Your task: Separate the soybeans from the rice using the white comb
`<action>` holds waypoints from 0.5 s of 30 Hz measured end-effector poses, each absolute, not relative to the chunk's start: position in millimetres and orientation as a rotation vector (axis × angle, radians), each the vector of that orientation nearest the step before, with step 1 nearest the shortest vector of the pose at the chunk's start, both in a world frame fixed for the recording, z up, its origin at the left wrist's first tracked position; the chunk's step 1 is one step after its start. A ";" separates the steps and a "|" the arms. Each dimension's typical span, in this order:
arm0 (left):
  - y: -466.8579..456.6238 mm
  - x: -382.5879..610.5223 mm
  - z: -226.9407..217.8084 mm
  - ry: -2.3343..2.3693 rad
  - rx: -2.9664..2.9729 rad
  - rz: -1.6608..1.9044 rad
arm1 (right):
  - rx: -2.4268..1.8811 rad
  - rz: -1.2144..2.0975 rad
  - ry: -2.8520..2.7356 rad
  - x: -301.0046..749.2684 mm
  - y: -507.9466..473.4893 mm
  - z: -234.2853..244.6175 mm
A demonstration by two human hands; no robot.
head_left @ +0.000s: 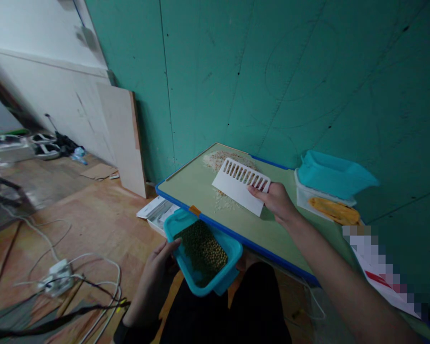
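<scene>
My left hand grips the left rim of a blue plastic basket, held just below the table's front edge. Inside lie small dark green beans and a patch of yellowish soybeans. In my right hand is a flat white slotted scraper, pinched at its right end, thumb on top. It is tilted over the table, its row of slots toward the wall. A pile of pale mixed grains lies behind the scraper, partly hidden by it. Scattered white grains lie by its lower edge.
The green tabletop has a blue edge and stands against a green wall. At its right are another blue basket, a clear container and an orange-yellow item. A power strip with cables lies on the floor at left.
</scene>
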State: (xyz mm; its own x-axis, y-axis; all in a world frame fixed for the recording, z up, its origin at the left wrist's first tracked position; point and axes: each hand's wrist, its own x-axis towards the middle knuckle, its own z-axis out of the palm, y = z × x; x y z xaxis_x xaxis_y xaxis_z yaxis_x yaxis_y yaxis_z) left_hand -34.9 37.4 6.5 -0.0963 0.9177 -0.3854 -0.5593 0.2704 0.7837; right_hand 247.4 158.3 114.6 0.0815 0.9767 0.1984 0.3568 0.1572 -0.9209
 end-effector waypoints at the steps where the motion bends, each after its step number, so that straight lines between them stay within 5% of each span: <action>1: 37.2 -35.0 6.6 1.066 0.428 1.305 | -1.372 0.802 -1.458 246.3 158.7 114.8; 15: 33.6 -39.1 16.6 1.071 0.413 1.329 | -1.282 0.954 -1.457 235.4 162.2 111.6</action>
State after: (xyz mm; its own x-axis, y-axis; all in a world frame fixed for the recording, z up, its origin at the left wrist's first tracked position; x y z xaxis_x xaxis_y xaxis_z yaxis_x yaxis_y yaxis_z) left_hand -39.1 33.6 16.6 -0.1188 0.9137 -0.3885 -0.5743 0.2559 0.7776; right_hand 235.4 162.2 111.6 -0.0105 0.9884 0.1518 0.2560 0.1494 -0.9551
